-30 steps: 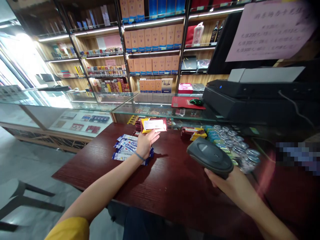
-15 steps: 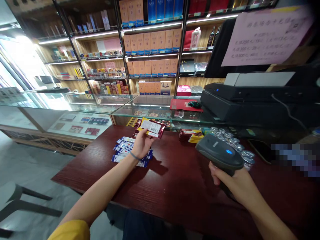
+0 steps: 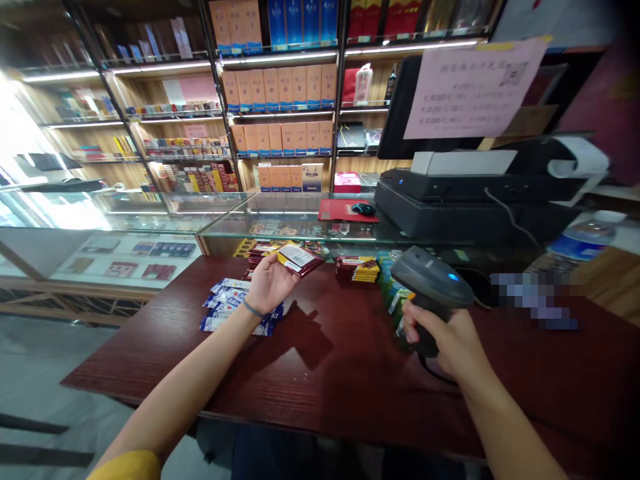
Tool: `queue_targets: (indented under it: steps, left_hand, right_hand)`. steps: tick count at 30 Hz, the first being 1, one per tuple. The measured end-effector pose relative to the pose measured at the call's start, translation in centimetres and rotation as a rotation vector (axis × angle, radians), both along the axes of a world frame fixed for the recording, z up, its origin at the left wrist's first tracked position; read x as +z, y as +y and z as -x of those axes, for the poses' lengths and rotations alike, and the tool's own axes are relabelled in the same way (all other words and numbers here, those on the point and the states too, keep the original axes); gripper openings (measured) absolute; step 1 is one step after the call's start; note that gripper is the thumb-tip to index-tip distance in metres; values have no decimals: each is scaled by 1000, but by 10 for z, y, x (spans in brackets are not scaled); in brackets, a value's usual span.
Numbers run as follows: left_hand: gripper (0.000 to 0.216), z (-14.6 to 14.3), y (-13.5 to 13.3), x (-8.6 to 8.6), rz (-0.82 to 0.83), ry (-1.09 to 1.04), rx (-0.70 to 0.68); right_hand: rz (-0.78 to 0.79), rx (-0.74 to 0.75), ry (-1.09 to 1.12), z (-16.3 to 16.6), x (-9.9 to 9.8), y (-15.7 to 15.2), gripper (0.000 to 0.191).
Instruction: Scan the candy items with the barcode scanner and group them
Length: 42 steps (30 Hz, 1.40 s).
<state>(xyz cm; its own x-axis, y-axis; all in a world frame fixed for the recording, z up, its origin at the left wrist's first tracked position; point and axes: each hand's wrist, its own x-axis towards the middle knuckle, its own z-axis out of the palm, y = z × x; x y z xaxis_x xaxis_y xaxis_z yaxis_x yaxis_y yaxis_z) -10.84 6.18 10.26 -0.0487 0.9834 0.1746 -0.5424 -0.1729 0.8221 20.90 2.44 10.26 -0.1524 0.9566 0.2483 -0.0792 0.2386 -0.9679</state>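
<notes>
Left hand: your left hand (image 3: pixel 270 283) is clamped on the near edge of a dark red packet (image 3: pixel 299 259).
Packet: held over the far side of the dark wood table (image 3: pixel 310 380), white barcode label up and tilted; it sits lower than 1 s ago, and the red glare on it is gone.
Right hand: your right hand (image 3: pixel 443 337) is wrapped tight around the handle of the grey scanner (image 3: pixel 430 277).
Scanner: head points left, well apart from the packet; its blue light is lit, dark 1 s ago.
Nearby: blue-and-white wrappers (image 3: pixel 220 303) lie beneath your left wrist; red-and-yellow packs (image 3: pixel 356 268) lie between packet and scanner.
</notes>
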Motion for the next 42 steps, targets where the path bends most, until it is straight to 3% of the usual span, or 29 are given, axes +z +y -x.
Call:
queue_targets:
  steps: [5,7,12,16,20,31,35,42]
  left_hand:
    - [44,-31,9,3,32,0,-116]
    - [48,-43,16,0,31,102,-136]
    - [74,-70,38,-21,-218,708,-4]
    - [55,-91,50,-43,-321,1257,83]
    - [43,-111,55,-61,-299,1549,64]
    - [48,-115,54,-71,-469,1729,-12]
    - [39,-104,42,-74,-583,1820,46]
    - [35,-90,25,-78,-583,1864,74]
  right_hand:
    - [2,-24,115,-5,4,3,25]
    - [-7,-35,137,-7,6,4,24]
    - [-25,-63,181,-9,9,4,22]
    - [-41,-68,219,-10,12,2,22]
    - [-40,-67,232,-10,13,3,20]
    - [-74,-70,180,-12,9,5,22]
    - [-63,-58,157,-12,11,4,21]
    - [-56,-85,187,-14,10,7,18]
